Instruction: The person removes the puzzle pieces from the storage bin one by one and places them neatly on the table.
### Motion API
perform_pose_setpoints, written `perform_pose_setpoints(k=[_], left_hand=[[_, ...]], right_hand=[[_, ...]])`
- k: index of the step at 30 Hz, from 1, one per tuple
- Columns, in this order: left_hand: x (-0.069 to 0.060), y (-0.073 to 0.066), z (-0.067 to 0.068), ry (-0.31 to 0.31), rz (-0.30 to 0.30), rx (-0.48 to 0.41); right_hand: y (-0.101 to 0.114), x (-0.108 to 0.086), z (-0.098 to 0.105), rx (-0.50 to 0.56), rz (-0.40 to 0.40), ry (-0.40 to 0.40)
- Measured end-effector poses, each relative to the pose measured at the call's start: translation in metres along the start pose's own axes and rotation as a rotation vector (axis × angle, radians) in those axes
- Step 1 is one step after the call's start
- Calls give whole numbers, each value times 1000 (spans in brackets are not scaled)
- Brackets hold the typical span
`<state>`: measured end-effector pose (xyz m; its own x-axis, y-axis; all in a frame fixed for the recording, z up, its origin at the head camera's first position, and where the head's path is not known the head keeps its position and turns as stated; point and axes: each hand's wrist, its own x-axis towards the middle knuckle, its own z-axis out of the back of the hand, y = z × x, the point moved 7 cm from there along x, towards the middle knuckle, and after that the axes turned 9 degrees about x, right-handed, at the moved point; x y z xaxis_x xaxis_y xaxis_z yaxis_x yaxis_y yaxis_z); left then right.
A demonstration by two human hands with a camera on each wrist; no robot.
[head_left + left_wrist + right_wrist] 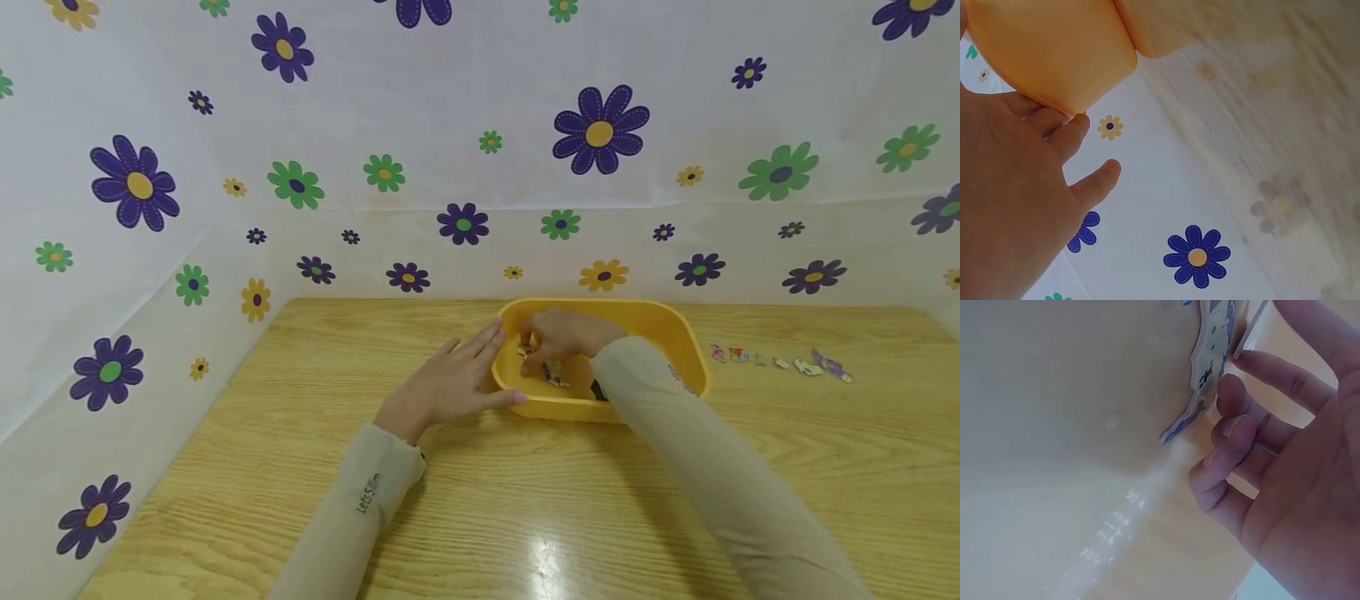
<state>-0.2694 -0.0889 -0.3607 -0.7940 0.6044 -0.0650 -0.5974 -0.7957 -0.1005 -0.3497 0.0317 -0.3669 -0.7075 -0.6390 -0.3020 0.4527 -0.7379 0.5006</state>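
A yellow plastic tub (690, 350) stands on the table near the back wall. My left hand (457, 379) rests against its left end with fingers extended, fingertips on the rim and thumb by the front edge. Inside the tub, my right hand (558, 333) pinches a thin flat cut-out piece (1252, 328) by its edge between thumb and index finger; most of that piece is hidden. Beside these fingers, a printed cut-out with a blue border (1210, 369) lies in the tub. A dark piece (597, 390) shows partly under the right forearm.
Right of the tub, several small colourful cut-outs (806, 367) lie in a row on the wooden table (300, 400). A white sheet with printed flowers (420, 183) covers the back and left walls.
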Motion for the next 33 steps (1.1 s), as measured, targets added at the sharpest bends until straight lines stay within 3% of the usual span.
perform_pose_setpoints(k=[14, 33], left_hand=[[-1, 3, 0, 16, 18, -5], [0, 1, -2, 21, 15, -19]], right_hand=[[9, 1, 1, -25, -12, -9], [1, -11, 7, 38, 108, 14]])
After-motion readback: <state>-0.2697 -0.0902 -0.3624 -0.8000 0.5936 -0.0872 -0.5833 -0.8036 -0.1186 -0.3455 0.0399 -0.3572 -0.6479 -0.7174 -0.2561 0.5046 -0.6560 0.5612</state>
